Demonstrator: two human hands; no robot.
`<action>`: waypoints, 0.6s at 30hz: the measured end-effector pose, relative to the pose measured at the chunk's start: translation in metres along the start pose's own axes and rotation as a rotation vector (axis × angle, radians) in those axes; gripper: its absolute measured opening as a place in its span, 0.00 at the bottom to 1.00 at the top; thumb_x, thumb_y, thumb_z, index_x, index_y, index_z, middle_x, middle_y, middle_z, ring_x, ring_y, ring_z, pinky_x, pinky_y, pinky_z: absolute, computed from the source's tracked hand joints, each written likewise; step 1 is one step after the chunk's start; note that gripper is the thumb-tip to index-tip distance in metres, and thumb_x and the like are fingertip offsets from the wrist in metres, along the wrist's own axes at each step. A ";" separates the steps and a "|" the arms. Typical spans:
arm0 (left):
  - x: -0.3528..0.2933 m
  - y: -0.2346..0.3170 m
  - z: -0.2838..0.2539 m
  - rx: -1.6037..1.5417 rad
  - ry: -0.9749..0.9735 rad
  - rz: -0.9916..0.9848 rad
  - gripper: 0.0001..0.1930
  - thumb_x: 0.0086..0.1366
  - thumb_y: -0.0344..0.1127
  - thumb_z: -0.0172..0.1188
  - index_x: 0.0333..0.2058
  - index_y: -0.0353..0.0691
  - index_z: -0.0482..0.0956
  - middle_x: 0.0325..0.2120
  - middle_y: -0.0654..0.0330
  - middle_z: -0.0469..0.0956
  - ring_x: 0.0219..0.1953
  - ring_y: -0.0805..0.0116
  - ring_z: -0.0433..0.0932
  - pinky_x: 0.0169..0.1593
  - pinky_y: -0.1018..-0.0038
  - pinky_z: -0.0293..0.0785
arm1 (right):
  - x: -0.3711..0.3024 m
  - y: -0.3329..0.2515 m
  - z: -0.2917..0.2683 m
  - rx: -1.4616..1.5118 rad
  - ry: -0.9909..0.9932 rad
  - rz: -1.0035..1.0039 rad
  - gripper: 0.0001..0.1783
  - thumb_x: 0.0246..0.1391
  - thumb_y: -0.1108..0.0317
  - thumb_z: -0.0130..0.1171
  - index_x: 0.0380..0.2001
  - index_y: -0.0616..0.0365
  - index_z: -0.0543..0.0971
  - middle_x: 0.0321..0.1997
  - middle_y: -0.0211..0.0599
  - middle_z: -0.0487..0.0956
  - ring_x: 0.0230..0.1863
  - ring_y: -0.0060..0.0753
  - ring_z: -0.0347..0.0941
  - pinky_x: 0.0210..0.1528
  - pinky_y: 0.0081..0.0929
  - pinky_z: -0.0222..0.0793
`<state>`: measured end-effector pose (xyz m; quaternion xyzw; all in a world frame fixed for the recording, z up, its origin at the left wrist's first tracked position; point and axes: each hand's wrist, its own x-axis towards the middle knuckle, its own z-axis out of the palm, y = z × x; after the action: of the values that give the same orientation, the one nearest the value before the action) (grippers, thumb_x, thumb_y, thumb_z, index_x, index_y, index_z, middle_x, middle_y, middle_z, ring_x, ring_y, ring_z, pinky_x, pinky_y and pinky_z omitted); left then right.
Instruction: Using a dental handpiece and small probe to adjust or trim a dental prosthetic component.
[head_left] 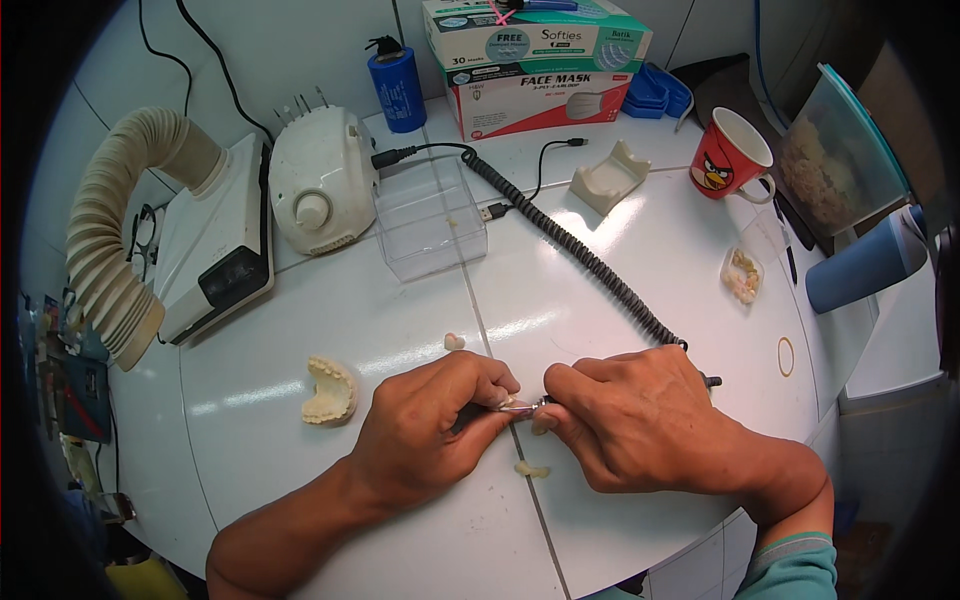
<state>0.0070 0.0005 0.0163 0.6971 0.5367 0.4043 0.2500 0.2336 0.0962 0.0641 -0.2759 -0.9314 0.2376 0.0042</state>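
Pinching a small pale piece (508, 401) in the left fingers (490, 373), over the middle of the worktop (245, 465). Grasping a metal-tipped handpiece (543, 402) in the right fingers (567, 384), with the tip right at the piece; cannot tell whether touching. Crossing the worktop's curved near edge with the right forearm (785, 480). Bounded by a dental model (332, 392) at left, a cream fragment (533, 469) below, a coiled cord (590, 259) beyond. Open toward the clear box (435, 262), past a small pinkish piece (454, 342).
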 end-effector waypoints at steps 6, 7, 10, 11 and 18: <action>-0.001 -0.006 -0.001 -0.216 0.018 -0.150 0.13 0.67 0.26 0.79 0.41 0.32 0.81 0.37 0.55 0.90 0.39 0.69 0.91 0.44 0.72 0.89 | 0.001 0.000 -0.010 0.057 -0.065 0.050 0.19 0.79 0.52 0.53 0.38 0.55 0.80 0.27 0.45 0.85 0.25 0.60 0.81 0.26 0.54 0.73; -0.001 -0.005 -0.001 -0.215 0.020 -0.151 0.13 0.67 0.26 0.79 0.41 0.32 0.81 0.37 0.55 0.90 0.39 0.69 0.91 0.44 0.72 0.89 | 0.001 0.000 -0.010 0.066 -0.067 0.059 0.19 0.79 0.52 0.53 0.38 0.56 0.80 0.27 0.45 0.86 0.25 0.60 0.82 0.27 0.54 0.73; 0.000 -0.002 -0.001 -0.258 -0.002 -0.217 0.12 0.69 0.28 0.78 0.42 0.32 0.82 0.38 0.55 0.90 0.39 0.68 0.92 0.45 0.72 0.89 | 0.001 0.002 -0.010 0.086 -0.065 0.066 0.20 0.79 0.53 0.53 0.38 0.56 0.80 0.27 0.45 0.86 0.25 0.61 0.81 0.27 0.54 0.73; 0.000 -0.001 -0.002 -0.259 -0.003 -0.224 0.12 0.69 0.28 0.78 0.42 0.32 0.82 0.38 0.55 0.90 0.39 0.67 0.92 0.46 0.72 0.89 | 0.001 0.002 -0.010 0.086 -0.065 0.066 0.20 0.79 0.53 0.53 0.38 0.56 0.80 0.27 0.45 0.86 0.25 0.61 0.81 0.27 0.54 0.73; -0.001 -0.004 -0.001 -0.266 0.016 -0.229 0.10 0.70 0.26 0.76 0.43 0.32 0.83 0.41 0.52 0.91 0.42 0.66 0.92 0.48 0.71 0.90 | 0.002 0.002 -0.010 0.082 -0.040 0.058 0.19 0.79 0.53 0.53 0.39 0.57 0.80 0.27 0.45 0.85 0.25 0.60 0.81 0.28 0.54 0.74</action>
<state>0.0039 0.0009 0.0132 0.5889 0.5564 0.4462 0.3802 0.2346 0.1028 0.0716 -0.2975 -0.9124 0.2809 -0.0102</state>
